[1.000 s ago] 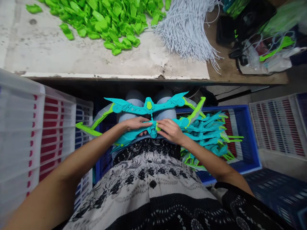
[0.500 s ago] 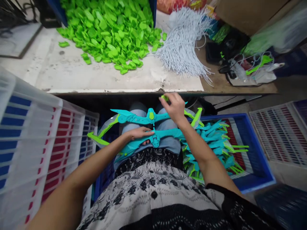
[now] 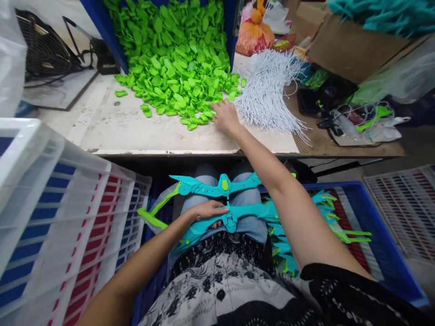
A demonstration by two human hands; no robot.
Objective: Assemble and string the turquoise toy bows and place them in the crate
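Note:
My left hand (image 3: 210, 212) is closed round a teal toy bow part (image 3: 251, 210) across my lap, its fingers near the slotted centre piece. Just beyond lies a second teal bow part (image 3: 204, 188) with a green inlay at its centre; a narrow teal piece bridges the two centres. A clear and green limb (image 3: 154, 220) sticks out on the left. Over the table, my right hand (image 3: 224, 117) is bent at the near right edge of a heap of small green plastic pieces (image 3: 176, 77). Its fingertips are partly hidden, and I cannot make out what they hold.
White strings (image 3: 270, 93) lie bundled right of the heap. A blue crate (image 3: 360, 199) at my right holds several teal and green bow parts. White basket crates (image 3: 68, 190) stand at my left. A fan (image 3: 44, 50) and a cardboard box (image 3: 350, 50) are farther back.
My right hand has moved from above my lap, where it pinched a small green piece, forward to the heap. My left hand keeps its grip. The view has tilted up.

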